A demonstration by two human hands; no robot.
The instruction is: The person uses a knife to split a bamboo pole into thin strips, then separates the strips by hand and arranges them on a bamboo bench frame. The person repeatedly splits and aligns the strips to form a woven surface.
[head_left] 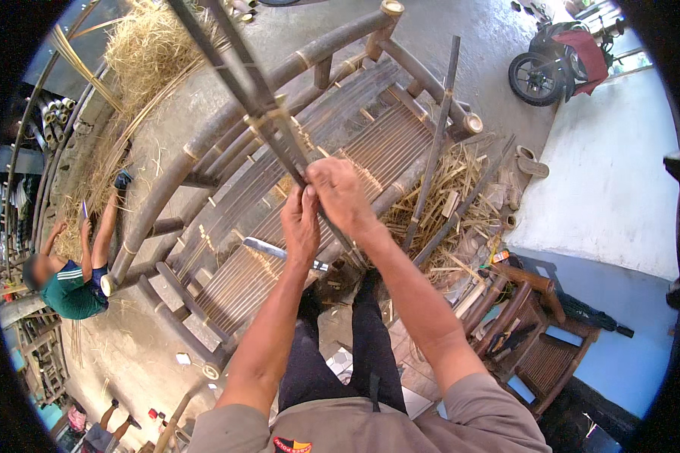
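Observation:
A bundle of long dark bamboo strips (238, 83) rises from between my hands toward the upper left, slightly blurred. My left hand (302, 219) pinches the strips from below. Right above it, my right hand (341, 192) is closed around the same strips, the two hands touching. Under them stands a dark bamboo bench (155, 200) with a round-pole frame and a slatted seat (242, 291). A knife (268, 248) with a broad metal blade lies across the seat slats, partly hidden behind my left wrist.
Bamboo shavings (449, 196) and loose poles (438, 128) lie right of the bench. A heap of straw-like fibre (151, 45) sits at the upper left. A co-worker in a green shirt (72, 291) sits at the left. A motorbike (555, 64) and a bamboo chair (544, 343) stand at the right.

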